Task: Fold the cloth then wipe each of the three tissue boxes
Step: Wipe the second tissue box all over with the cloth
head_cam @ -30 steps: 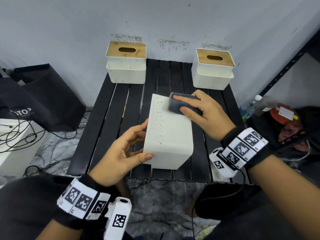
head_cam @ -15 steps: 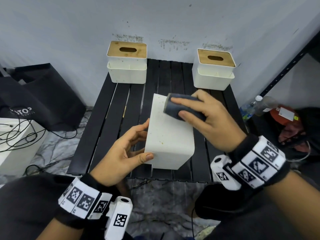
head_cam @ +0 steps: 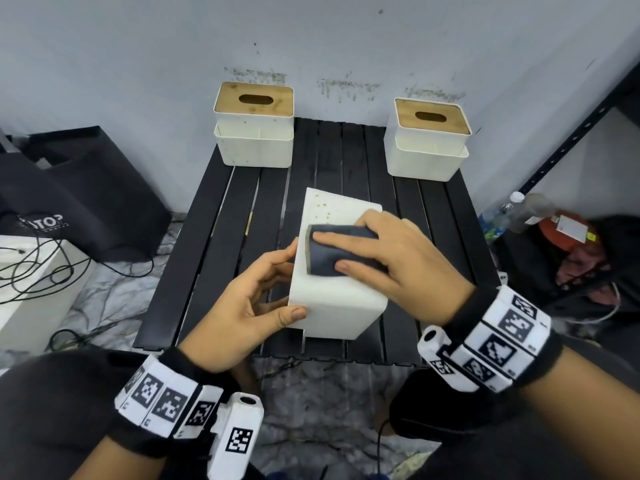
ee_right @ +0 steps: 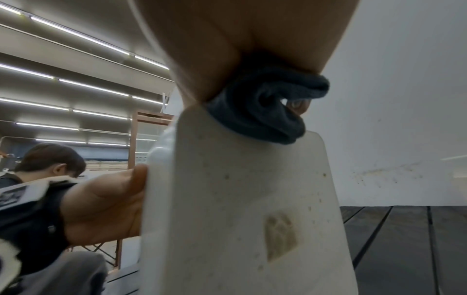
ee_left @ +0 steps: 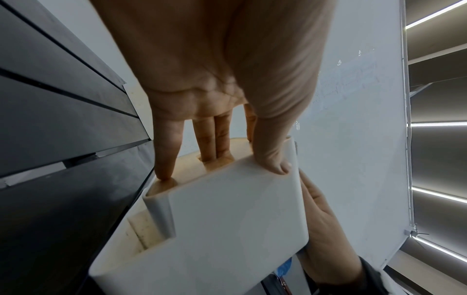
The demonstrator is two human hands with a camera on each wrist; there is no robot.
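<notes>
Tissue box (head_cam: 337, 299), white plastic and tipped on its side, sits near the front edge of the black slatted counter (head_cam: 221, 237), between the two hands. The left hand (head_cam: 242, 306) grips its near left corner, thumb on the upturned face and fingers along the left side. The right hand (head_cam: 398, 261) presses a folded dark blue cloth (head_cam: 332, 251) flat onto that upturned face, fingers straight across the cloth. Brown specks dot the face near its far edge.

Two more tissue boxes with wooden slotted lids stand upright at the back corners of the counter: one at the back left (head_cam: 254, 124), one at the back right (head_cam: 429, 138).

Readable writing is scarce: a black bag (head_cam: 86, 202) on the floor to the left bears white letters, of which "TOP" can be made out. Black-and-white square code tags band both wrists.

The left wrist view alone shows the box's wooden lid side, with two fingers (ee_left: 215, 137) pushed into its slot and the thumb over the white wall. The right wrist view alone shows a squarish brown stain (ee_right: 280, 235) on the box's side, the cloth bunched under the palm, and another person's dark hair (ee_right: 50, 157) in the background.
</notes>
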